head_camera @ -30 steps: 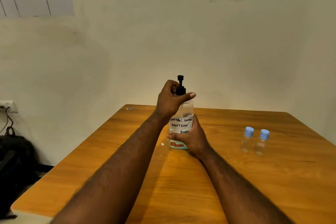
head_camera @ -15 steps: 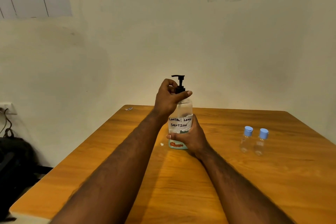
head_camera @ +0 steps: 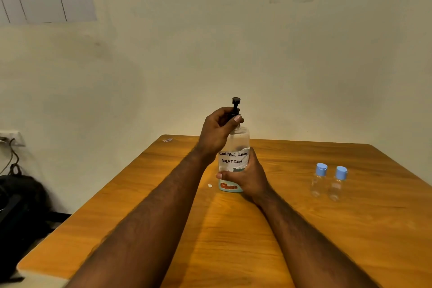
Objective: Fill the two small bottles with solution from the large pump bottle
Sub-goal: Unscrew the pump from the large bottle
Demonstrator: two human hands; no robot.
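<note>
Compared with half a second earlier, the black pump head (head_camera: 236, 103) has rotated: its nozzle, which then pointed sideways toward the left hand's side, now presents end-on as a short knob. The large pump bottle (head_camera: 234, 147) has not shifted on the wooden table (head_camera: 327, 229), and both hands hold the same places on it.

The left hand (head_camera: 217, 132) is raised at the bottle's neck, fingers curled and thumb pressed across, clamped on the black pump collar just below the head. The right hand (head_camera: 249, 176) is wrapped around the lower body of the bottle, thumb across the front beneath the handwritten "CONTACT LENS SOLUTION" label, holding it upright on the table. Both forearms extend forward and converge on the bottle.

The two small bottles (head_camera: 328, 182), clear with blue caps on, stand upright side by side, well apart from the right hand on its outer side. A small white scrap (head_camera: 210, 185) lies just beside the bottle's base, on the left hand's side
</note>
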